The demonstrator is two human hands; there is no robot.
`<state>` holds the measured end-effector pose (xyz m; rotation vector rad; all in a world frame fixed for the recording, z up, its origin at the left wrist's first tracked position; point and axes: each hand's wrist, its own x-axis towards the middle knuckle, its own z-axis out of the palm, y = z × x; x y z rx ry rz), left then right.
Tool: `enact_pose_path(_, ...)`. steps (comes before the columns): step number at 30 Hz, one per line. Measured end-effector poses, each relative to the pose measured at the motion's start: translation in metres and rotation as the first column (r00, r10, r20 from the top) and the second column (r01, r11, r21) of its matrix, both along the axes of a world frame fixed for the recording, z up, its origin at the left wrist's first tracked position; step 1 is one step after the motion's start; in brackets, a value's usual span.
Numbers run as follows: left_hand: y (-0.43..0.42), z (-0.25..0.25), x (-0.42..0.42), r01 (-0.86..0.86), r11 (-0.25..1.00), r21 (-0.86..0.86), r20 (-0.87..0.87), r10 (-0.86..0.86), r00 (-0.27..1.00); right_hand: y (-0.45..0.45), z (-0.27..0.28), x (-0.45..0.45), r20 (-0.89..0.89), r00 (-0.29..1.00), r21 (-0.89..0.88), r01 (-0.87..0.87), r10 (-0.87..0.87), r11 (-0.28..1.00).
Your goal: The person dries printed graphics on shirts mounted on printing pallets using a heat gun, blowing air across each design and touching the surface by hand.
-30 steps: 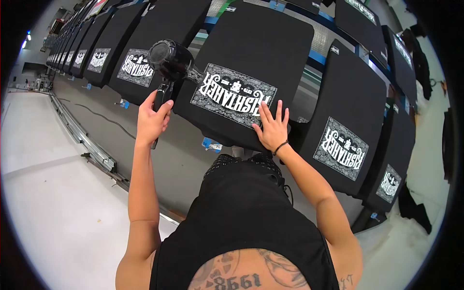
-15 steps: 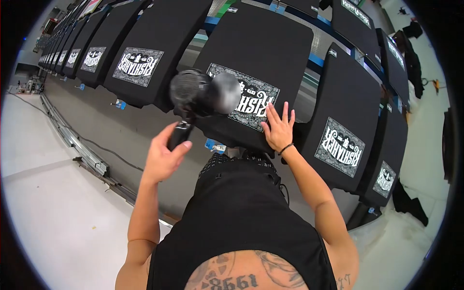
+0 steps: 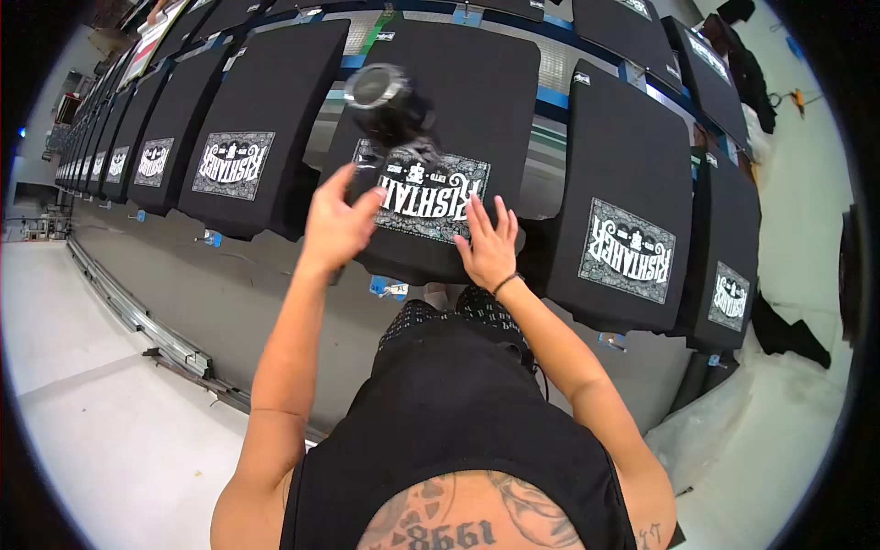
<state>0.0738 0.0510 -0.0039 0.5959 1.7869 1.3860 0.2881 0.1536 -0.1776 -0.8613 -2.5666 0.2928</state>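
A pale surface (image 3: pixel 119 431), probably floor, borders a metal rail (image 3: pixel 133 316)

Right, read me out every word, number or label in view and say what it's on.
"RISKTAKER", apparently, upside down: prints on the black shirts.
"ESTD", apparently, upside down: same prints.
"1998", upside down: chest tattoo.
Too small or blurred to read: the prints' remaining small lettering, white labels, blue tags, shoulder tattoo, any marking on the hair dryer.

A metal rail (image 3: pixel 139 323) runs beside the white floor (image 3: pixel 119 440) at left. At right lies a black cloth (image 3: pixel 788 335), with pale plastic sheeting (image 3: pixel 701 412) nearer.
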Motion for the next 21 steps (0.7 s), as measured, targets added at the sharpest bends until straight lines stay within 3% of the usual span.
enact_pose_path(5,-0.025,-0.006,-0.056,-0.119,0.993,0.021,-0.021,0.119,0.993,0.008,-0.013,-0.009,0.129,0.989,0.014,-0.073,0.071,0.997)
enact_pose_path(8,-0.045,0.003,-0.049,-0.171,0.985,0.004,-0.136,0.170,0.976,0.012,-0.019,-0.005,0.111,0.989,-0.005,-0.101,0.101,0.995)
enact_pose_path(12,-0.076,0.013,-0.015,-0.255,0.967,-0.021,-0.159,0.248,0.956,0.020,-0.021,-0.001,0.097,0.980,-0.055,-0.169,0.174,0.984)
enact_pose_path(16,-0.091,0.036,0.065,-0.294,0.948,-0.119,-0.198,0.267,0.943,0.029,0.001,0.040,-0.062,0.986,-0.088,-0.158,0.153,0.983)
enact_pose_path(18,-0.083,0.043,0.118,-0.281,0.951,-0.130,-0.190,0.254,0.948,0.038,0.011,0.084,-0.166,0.979,-0.057,-0.128,0.117,0.990)
enact_pose_path(21,-0.046,0.052,0.203,-0.229,0.963,-0.145,-0.137,0.210,0.968,0.066,0.028,0.168,-0.337,0.937,-0.143,-0.150,0.094,0.978)
